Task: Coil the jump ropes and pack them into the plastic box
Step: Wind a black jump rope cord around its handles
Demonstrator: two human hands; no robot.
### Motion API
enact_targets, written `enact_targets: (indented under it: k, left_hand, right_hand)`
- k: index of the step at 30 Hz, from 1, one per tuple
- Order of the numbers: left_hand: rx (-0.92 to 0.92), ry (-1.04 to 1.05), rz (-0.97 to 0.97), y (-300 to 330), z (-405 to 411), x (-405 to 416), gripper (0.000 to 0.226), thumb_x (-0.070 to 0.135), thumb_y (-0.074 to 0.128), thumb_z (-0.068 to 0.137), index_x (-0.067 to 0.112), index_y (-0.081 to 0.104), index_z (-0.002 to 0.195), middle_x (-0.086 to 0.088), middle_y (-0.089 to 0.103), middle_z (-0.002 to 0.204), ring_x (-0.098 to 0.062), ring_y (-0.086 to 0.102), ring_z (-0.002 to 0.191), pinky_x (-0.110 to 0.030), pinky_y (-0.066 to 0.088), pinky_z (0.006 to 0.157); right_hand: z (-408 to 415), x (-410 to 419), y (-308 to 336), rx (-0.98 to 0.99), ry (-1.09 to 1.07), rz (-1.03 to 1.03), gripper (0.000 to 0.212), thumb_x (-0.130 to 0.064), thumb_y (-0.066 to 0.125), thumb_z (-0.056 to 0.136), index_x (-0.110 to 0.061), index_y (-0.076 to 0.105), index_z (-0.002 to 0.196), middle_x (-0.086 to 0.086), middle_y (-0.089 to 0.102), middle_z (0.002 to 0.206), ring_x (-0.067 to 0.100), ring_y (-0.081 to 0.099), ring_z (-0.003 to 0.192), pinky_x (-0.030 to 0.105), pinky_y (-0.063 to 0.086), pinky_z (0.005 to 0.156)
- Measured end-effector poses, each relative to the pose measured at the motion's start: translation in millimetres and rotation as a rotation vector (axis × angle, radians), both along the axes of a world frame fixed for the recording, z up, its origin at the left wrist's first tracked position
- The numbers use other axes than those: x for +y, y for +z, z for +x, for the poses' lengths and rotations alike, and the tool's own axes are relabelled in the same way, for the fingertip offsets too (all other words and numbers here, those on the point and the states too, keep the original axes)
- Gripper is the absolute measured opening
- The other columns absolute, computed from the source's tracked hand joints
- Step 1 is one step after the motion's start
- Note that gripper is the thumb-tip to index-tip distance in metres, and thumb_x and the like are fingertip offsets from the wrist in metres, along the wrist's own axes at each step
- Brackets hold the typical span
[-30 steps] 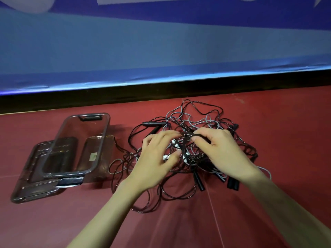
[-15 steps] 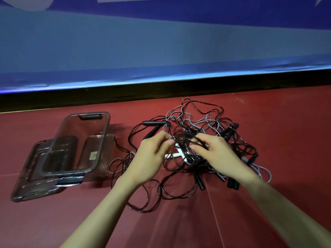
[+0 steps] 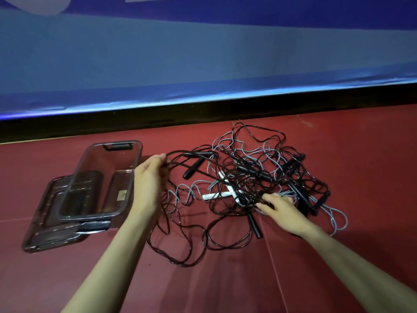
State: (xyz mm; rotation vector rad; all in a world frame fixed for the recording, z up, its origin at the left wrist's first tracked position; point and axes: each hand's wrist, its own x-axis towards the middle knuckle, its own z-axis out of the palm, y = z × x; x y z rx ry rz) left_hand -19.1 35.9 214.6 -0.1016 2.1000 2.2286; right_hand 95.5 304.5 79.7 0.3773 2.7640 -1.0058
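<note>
A tangled heap of jump ropes (image 3: 250, 177), black and grey cords with black and white handles, lies on the red floor. My left hand (image 3: 147, 177) pinches a black cord and holds it stretched out to the left, next to the clear plastic box (image 3: 135, 159). My right hand (image 3: 279, 211) grips cords at the near side of the heap, fingers curled into the strands. Two white handles (image 3: 216, 195) lie crossed between my hands. The box stands open with no rope in it.
The box's lid (image 3: 42, 222) lies under and left of the box. A blue padded wall (image 3: 203, 64) with a black base strip runs behind the heap. Loose black loops (image 3: 180, 251) trail toward me between my arms.
My left hand has pulled a black cord out to the left, toward the box. My right hand moved down to the near side of the heap. The white handles are now uncovered.
</note>
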Motion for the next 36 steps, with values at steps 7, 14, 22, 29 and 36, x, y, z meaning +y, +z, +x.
enact_targets:
  k: [7, 14, 22, 29, 36]
  left_hand:
    - [-0.247, 0.047, -0.166, -53.3, -34.2, -33.4, 0.025, 0.023, 0.049, 0.091, 0.02, 0.054, 0.067, 0.005, 0.042, 0.055, -0.009, 0.028, 0.042, -0.022, 0.02, 0.04]
    - [-0.165, -0.091, -0.603, -70.7, -26.4, -47.8, 0.02, 0.015, 0.049, 0.095, 0.01, 0.066, 0.087, -0.004, 0.07, 0.079, -0.027, 0.063, 0.08, -0.033, 0.05, 0.075]
    - [0.613, -0.714, -0.638, -33.8, 6.3, 0.3, 0.05, 0.016, 0.056, 0.087, 0.022, 0.049, 0.136, 0.017, 0.046, 0.135, 0.004, 0.038, 0.127, -0.008, 0.024, 0.106]
    - [0.795, -0.922, -0.723, -54.8, 15.8, 34.8, 0.021, 0.026, 0.056, 0.094, 0.013, 0.063, 0.11, 0.018, 0.051, 0.099, 0.005, 0.044, 0.094, -0.012, 0.032, 0.088]
    - [0.583, -0.706, -0.558, -58.0, 10.3, 16.6, 0.012, 0.022, 0.059, 0.09, 0.015, 0.062, 0.081, 0.008, 0.052, 0.079, 0.001, 0.049, 0.073, -0.011, 0.034, 0.069]
  right_hand:
    - [0.0, -18.3, 46.3, 0.293, -0.151, -0.331, 0.028, -0.023, 0.05, 0.101, -0.023, 0.052, 0.073, -0.013, 0.038, 0.051, 0.004, 0.03, 0.048, 0.019, 0.025, 0.046]
    - [-0.6, -32.8, 90.1, 0.143, -0.099, -0.611, 0.03, -0.019, 0.048, 0.101, -0.01, 0.046, 0.073, -0.009, 0.028, 0.049, 0.007, 0.022, 0.041, 0.019, 0.02, 0.039]
    - [4.6, -42.4, 102.1, -0.058, 0.056, -0.716, 0.029, -0.024, 0.048, 0.101, -0.012, 0.048, 0.075, -0.004, 0.028, 0.052, 0.01, 0.02, 0.044, 0.026, 0.015, 0.044]
    - [10.0, -43.3, 97.6, -0.082, 0.043, -0.837, 0.032, -0.021, 0.047, 0.102, -0.012, 0.048, 0.071, -0.002, 0.028, 0.047, 0.009, 0.023, 0.039, 0.023, 0.019, 0.04]
    - [9.5, -41.7, 82.5, -0.17, 0.097, -1.048, 0.009, -0.02, 0.062, 0.092, -0.012, 0.059, 0.093, 0.001, 0.04, 0.058, 0.011, 0.034, 0.046, 0.022, 0.032, 0.044]
